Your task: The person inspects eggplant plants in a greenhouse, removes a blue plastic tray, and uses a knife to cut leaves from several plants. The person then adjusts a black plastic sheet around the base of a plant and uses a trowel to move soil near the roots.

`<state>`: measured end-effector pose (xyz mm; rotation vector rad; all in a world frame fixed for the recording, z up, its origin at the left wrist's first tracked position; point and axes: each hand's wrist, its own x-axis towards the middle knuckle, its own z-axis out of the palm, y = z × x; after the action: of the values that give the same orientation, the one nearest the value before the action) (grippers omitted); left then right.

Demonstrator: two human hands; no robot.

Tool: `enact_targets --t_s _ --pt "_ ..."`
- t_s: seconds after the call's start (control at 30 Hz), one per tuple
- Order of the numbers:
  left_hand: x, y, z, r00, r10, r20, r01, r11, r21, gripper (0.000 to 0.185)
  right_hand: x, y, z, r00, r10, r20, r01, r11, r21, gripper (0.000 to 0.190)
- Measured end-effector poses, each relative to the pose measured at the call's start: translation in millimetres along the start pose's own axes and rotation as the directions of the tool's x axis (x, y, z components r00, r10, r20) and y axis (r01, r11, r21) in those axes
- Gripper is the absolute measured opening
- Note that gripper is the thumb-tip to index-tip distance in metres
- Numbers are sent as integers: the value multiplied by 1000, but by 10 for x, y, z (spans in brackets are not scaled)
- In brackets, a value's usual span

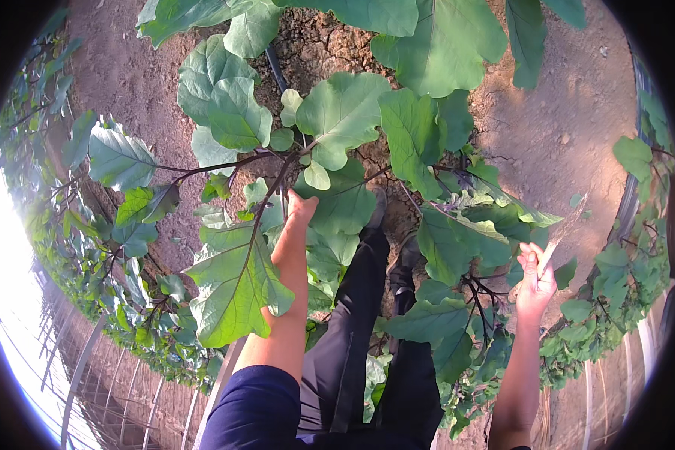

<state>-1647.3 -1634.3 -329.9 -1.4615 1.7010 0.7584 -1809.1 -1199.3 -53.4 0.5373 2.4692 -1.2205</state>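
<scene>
A large eggplant plant with broad green leaves and dark purple stems grows in front of me. My left hand reaches in among its lower stems, beside an upright one. Leaves hide most of its fingers, so its grip cannot be made out. Off to the right, my right hand is closed around a pale, tapered strip or stick. The far end of that piece points up and away; its material is unclear. Just left of this hand are leaves of another leafy branch.
Dry, cracked soil lies under the plants, with a dark irrigation pipe on it. My legs stand between the plants. More plant rows line the left and right. Curved frame bars show at lower left.
</scene>
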Motion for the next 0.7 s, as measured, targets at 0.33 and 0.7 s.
enact_targets --t_s 0.33,0.7 --pt "-650 -173 -61 926 303 224 -264 946 -189 27 22 252 -80 995 93 -40 -89 992 92 22" --pt "-1842 903 141 828 543 143 -553 832 47 28 -40 494 -281 999 18 -27 -18 1000 -7 20"
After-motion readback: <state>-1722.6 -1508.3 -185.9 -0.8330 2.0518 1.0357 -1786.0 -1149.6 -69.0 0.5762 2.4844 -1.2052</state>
